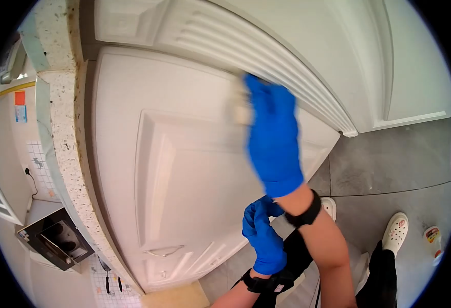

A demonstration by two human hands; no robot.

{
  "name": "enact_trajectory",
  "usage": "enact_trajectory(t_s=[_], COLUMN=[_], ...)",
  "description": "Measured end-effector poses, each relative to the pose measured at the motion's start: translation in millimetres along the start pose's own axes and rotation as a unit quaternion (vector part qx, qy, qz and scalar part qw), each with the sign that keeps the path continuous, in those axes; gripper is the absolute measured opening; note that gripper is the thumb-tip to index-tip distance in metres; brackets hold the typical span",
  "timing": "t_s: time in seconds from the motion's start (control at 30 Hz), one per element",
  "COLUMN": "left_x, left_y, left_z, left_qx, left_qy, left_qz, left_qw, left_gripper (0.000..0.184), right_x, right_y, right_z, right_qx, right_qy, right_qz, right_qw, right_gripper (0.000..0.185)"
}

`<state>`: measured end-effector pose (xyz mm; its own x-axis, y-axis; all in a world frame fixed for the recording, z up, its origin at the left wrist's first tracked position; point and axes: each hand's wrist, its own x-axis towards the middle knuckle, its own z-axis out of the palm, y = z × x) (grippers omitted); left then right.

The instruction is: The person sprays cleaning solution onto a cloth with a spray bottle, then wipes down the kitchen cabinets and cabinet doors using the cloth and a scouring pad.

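Right forearm (325, 238) bare, slanting up from the bottom edge. Right wrist (292, 199) close to straight, black-banded. Right hand (275, 136), blue-gloved, raised to mid-view, back toward the camera. Right fingers (259, 88) appear bent inward at the far end; blur makes their exact curl hard to read. Left forearm (238, 296) shorter in view, coming in from bottom centre. Left wrist (266, 281) also black-banded. Left hand (264, 241) gloved alike, below the right one and upright, fingers (252, 218) curled.
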<state>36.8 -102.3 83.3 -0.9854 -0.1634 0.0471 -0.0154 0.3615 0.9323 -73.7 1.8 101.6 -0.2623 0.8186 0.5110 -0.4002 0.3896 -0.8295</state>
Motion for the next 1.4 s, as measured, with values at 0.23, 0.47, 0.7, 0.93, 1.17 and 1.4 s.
enact_trajectory(t_s=[0.23, 0.47, 0.7, 0.93, 1.17, 1.4], left_x=[13, 14, -8, -12, -6, 7], left_y=[-42, 16, 28, 29, 48, 15], left_z=[-30, -9, -6, -11, -22, -24], left_qx=[-0.144, -0.032, -0.125, -0.322, -0.242, -0.34], left_qy=[0.105, 0.03, 0.012, -0.008, -0.052, -0.042], left_qz=[-0.01, 0.032, -0.024, -0.154, -0.087, -0.071], left_qw=[0.984, 0.999, 0.992, 0.934, 0.965, 0.937], left_gripper=[0.02, 0.026, 0.021, 0.017, 0.024, 0.012], right_x=[55, -2, 24, 61, 21, 70], right_y=[-75, 16, -44, -102, -45, -134], right_z=[34, -16, 3, 32, -5, 35], right_qx=[0.018, -0.21, -0.008, -0.285, -0.126, -0.168], right_qy=[0.057, -0.069, -0.044, 0.015, -0.077, -0.015], right_qz=[0.003, -0.036, 0.023, -0.114, 0.015, -0.11], right_qw=[0.998, 0.975, 0.999, 0.952, 0.989, 0.98], right_gripper=[0.011, 0.045, 0.04, 0.015, 0.051, 0.045])
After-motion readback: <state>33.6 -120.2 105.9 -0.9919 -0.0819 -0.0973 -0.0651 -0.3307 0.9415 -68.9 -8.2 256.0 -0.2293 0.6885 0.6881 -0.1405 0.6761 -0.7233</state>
